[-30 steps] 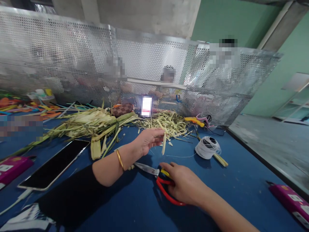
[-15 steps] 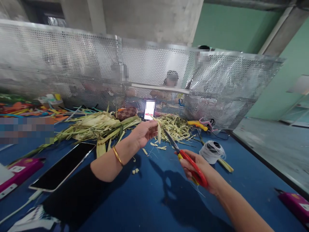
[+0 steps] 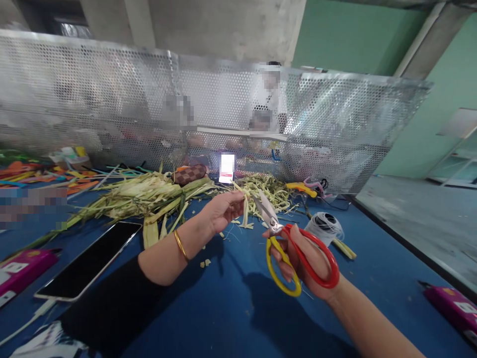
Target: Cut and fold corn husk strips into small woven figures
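Between the fingertips of my left hand [image 3: 226,211] is a pale yellow-green strip of plant husk [image 3: 245,213], its end hanging down. My right hand [image 3: 298,258] grips scissors [image 3: 275,227] with one red and one yellow handle. Their blades are parted and point up and left, close to the strip; whether they touch it I cannot tell. A heap of thin curled husk strips [image 3: 274,194] lies behind both hands. Left of it spreads a pile of longer dry husk leaves [image 3: 137,196].
A phone [image 3: 91,261] on a cable lies at left, near a magenta box [image 3: 28,271]. A spool of white string [image 3: 325,226] sits right of the scissors. A lit screen [image 3: 226,168] and a checked pouch [image 3: 190,174] stand before the perforated metal screen [image 3: 223,99]. People are behind it.
The scissors have opened and turned, so both handles now show spread apart. My left hand still pinches the strip. A person behind the screen appears further left.
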Demonstrator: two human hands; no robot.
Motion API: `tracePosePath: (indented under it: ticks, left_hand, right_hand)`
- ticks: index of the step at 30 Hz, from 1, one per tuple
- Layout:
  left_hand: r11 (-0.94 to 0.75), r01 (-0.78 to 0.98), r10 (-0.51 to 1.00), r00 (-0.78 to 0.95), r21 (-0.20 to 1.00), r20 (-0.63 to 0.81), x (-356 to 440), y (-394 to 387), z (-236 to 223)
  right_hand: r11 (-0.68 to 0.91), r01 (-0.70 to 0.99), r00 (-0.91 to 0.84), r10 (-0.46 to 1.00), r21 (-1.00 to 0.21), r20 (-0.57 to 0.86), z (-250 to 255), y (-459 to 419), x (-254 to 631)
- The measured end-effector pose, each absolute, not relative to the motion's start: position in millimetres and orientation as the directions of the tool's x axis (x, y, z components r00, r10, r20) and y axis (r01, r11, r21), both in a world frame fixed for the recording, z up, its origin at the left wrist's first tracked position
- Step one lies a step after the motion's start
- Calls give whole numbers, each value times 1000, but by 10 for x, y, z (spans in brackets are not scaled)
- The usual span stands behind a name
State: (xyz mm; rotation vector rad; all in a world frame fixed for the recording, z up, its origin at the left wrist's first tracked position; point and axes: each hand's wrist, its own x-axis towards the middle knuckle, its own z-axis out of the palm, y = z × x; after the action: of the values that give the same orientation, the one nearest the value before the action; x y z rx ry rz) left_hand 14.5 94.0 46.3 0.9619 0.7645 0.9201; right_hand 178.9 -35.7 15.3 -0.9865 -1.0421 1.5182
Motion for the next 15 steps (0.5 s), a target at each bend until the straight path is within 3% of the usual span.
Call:
tracePosePath:
  ticks: [6, 15]
  left_hand:
    - [390, -356, 885, 398, 849, -240, 215, 875, 419]
    - [414, -319, 861, 442, 853, -253, 261, 852, 359]
  right_hand:
    - [-135, -259, -133, 986, -957, -103, 190, -370, 1760]
    - [-163, -222, -76, 986, -961, -149, 175, -345, 1763]
